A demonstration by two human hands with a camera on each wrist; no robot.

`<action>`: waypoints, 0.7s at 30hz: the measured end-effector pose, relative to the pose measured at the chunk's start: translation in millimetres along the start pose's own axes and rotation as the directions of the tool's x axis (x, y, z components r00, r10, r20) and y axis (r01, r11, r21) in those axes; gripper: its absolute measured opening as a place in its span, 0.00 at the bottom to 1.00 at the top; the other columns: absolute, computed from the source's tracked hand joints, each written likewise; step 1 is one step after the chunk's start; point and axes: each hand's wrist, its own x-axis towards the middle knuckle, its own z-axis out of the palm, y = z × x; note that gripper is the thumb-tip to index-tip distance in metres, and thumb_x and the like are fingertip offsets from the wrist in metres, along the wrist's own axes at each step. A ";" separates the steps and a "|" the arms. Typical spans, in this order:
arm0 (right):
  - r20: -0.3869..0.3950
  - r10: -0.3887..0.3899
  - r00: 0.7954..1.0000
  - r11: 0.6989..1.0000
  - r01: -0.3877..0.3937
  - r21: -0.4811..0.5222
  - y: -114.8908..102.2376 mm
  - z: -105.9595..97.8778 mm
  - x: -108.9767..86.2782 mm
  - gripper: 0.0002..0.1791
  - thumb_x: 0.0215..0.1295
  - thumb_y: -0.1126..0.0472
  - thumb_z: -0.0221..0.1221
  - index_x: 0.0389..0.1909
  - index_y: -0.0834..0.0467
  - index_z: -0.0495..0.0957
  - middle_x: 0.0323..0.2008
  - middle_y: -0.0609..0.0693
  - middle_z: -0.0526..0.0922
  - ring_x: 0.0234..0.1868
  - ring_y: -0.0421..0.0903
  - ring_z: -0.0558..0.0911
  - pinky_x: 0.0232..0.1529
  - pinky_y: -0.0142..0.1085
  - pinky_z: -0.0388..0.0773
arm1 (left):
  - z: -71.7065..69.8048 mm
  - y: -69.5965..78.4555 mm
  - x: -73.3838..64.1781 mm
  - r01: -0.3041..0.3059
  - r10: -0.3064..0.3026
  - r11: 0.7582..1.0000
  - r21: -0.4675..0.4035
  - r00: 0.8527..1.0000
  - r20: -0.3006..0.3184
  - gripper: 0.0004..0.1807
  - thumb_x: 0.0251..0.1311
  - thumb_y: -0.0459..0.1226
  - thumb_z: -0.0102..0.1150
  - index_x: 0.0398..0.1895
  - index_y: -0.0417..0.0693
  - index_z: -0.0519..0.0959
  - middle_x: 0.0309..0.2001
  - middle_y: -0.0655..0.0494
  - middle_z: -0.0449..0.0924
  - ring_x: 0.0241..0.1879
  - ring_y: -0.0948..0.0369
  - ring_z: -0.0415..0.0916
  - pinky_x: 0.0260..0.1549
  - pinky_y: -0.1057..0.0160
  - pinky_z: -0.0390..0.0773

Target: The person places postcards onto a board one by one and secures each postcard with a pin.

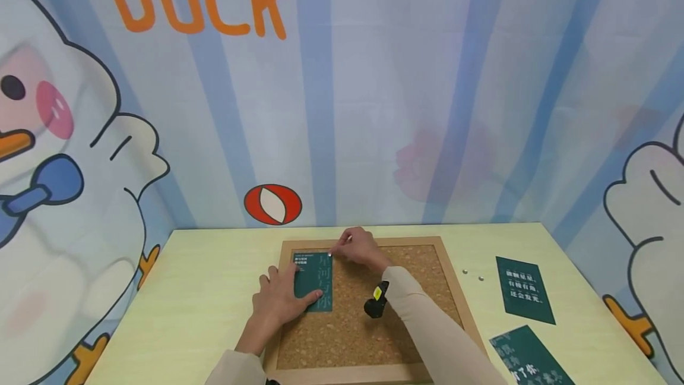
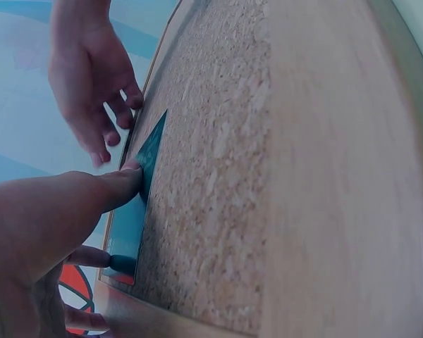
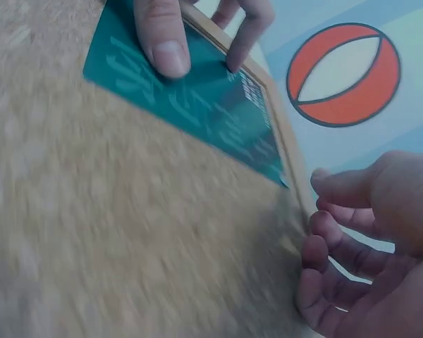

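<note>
A dark green card [image 1: 314,290] with white print lies on a cork board [image 1: 369,337] near its upper left corner. My left hand [image 1: 280,300] holds it down, thumb [image 3: 170,60] pressed on its face and fingers spread over its left edge. By the card's upper right corner is my right hand [image 1: 359,248], its fingers loosely bent. In the right wrist view that hand [image 3: 381,239] is a little apart from the corner, with nothing visible between thumb and fingers. A small shiny spot [image 1: 329,254] shows at that corner.
A wooden frame [image 1: 454,278] borders the cork on the pale yellow table [image 1: 176,302]. Two small silver pieces [image 1: 465,271] lie right of the board. Farther right are two more green printed cards, an upper card [image 1: 526,308] and a lower card [image 1: 534,355]. A duck-print curtain [image 1: 363,106] stands behind.
</note>
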 end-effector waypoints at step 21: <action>-0.073 0.025 0.997 0.990 -0.035 -0.134 49.2 -136.0 -70.8 0.19 0.71 0.54 0.66 0.49 0.64 0.74 0.40 0.58 0.80 0.35 0.52 0.78 0.33 0.44 0.76 | -2.4 1.3 2.7 0.012 -0.011 1.000 -0.021 0.999 0.039 0.49 0.51 0.66 0.73 0.69 0.47 0.72 0.53 0.35 0.69 0.52 0.39 0.68 0.42 0.33 0.77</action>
